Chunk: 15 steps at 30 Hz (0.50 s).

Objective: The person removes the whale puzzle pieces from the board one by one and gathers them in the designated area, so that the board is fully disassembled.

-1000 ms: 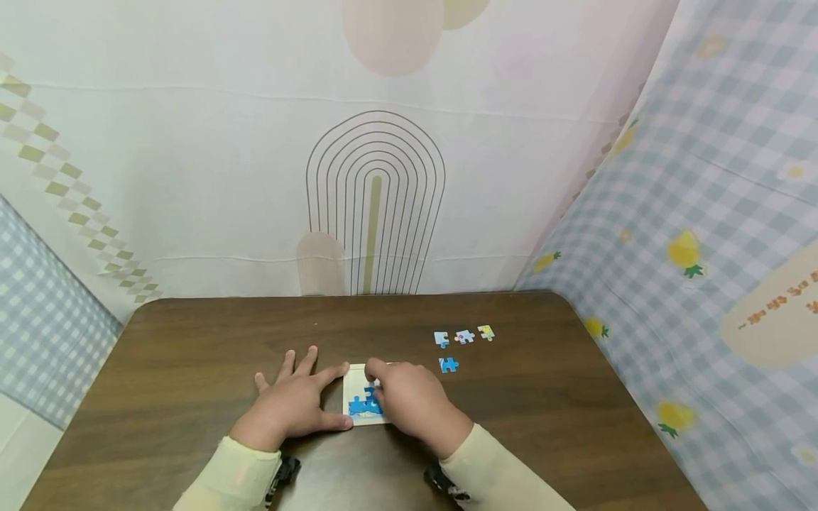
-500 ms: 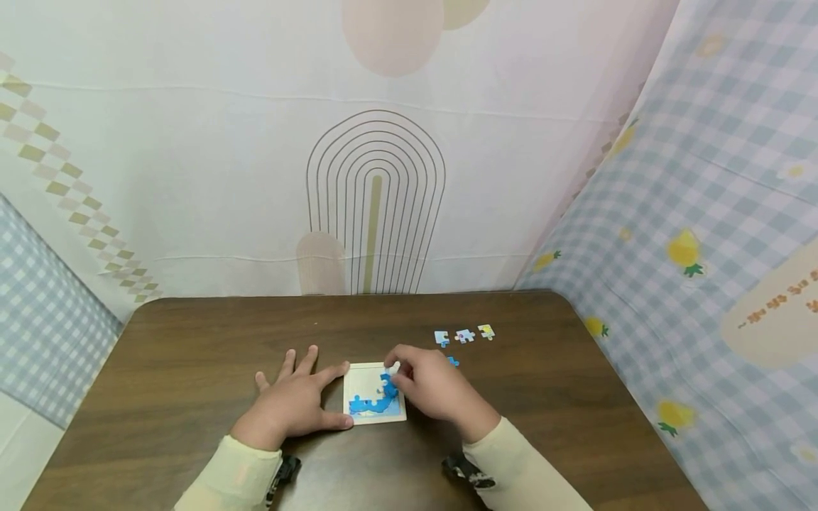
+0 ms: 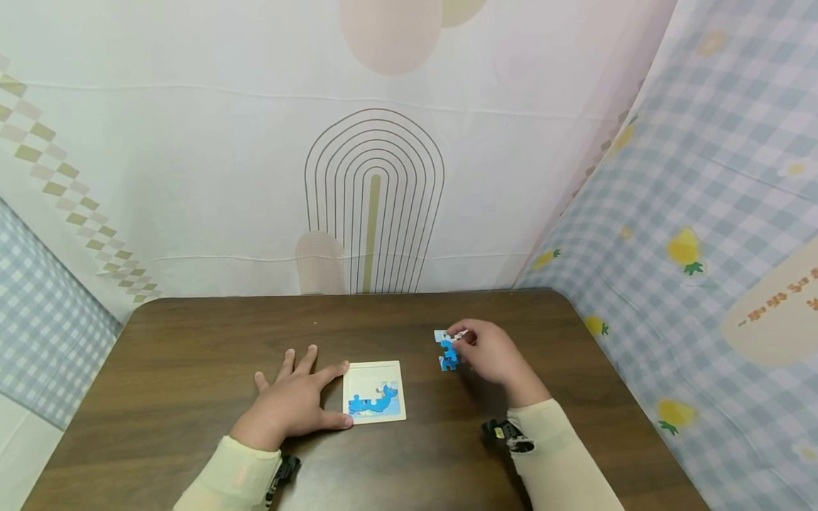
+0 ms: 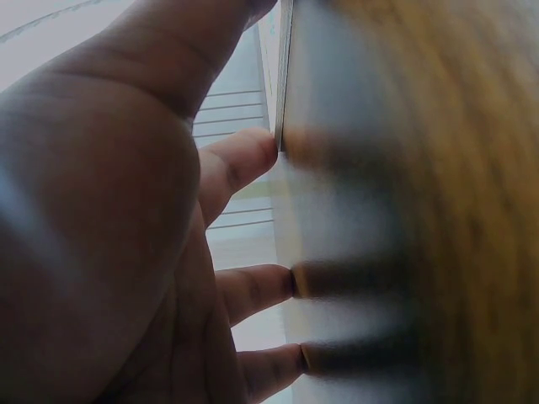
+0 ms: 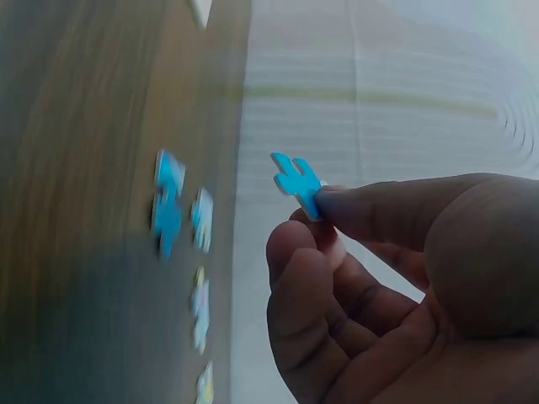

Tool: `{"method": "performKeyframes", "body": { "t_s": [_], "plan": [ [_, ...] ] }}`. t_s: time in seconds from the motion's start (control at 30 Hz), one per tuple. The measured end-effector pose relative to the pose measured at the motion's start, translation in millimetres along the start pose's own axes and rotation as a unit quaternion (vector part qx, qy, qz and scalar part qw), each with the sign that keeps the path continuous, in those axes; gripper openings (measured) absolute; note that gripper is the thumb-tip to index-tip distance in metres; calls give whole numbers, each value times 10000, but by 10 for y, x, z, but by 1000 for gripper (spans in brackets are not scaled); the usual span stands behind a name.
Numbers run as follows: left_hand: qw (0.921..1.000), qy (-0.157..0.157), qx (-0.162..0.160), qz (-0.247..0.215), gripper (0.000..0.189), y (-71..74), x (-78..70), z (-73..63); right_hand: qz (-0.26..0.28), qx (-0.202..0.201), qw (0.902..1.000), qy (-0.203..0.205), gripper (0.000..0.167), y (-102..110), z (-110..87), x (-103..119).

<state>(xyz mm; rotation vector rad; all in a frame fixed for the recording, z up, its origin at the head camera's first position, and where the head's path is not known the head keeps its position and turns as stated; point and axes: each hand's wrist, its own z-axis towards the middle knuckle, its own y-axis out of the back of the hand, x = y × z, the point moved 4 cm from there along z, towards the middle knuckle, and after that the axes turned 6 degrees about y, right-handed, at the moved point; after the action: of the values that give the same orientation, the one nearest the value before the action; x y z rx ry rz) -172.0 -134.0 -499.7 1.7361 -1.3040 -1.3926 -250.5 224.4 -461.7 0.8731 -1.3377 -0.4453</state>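
Note:
My left hand (image 3: 297, 404) lies with fingers spread on the table, thumb and index fingertip at the left edge of a square puzzle board (image 3: 371, 372). In the left wrist view its fingertips (image 4: 257, 151) meet the board's edge and the tabletop. Joined blue pieces (image 3: 371, 404) fill the lower part of the board, showing a blue sea animal with a raised tail. My right hand (image 3: 495, 353) pinches a blue puzzle piece (image 5: 296, 181) between thumb and fingers, raised above the table to the right of the board. Below it lies another blue piece (image 5: 167, 210).
Several loose puzzle pieces (image 5: 202, 220) lie in a row behind the blue one, partly hidden by the right hand in the head view. The brown wooden table (image 3: 224, 326) ends at a white patterned curtain (image 3: 224, 177). A checked cloth (image 3: 639, 248) hangs at the right.
My right hand has moved from over the board out to the right, toward the loose pieces, carrying the blue puzzle piece. The left hand has stayed at the board's edge.

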Motion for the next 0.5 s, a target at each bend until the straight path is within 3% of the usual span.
{"method": "performKeyframes", "body": {
  "t_s": [0.23,0.5],
  "plan": [
    [10000,-11,-12,-28,106,11,1,-10,123,82,9982,-582,21,104,15,-362],
    [10000,-16,3,-24,106,5,5,-1,-50,259,9956,-899,23,93,-6,-545]
  ]
}}
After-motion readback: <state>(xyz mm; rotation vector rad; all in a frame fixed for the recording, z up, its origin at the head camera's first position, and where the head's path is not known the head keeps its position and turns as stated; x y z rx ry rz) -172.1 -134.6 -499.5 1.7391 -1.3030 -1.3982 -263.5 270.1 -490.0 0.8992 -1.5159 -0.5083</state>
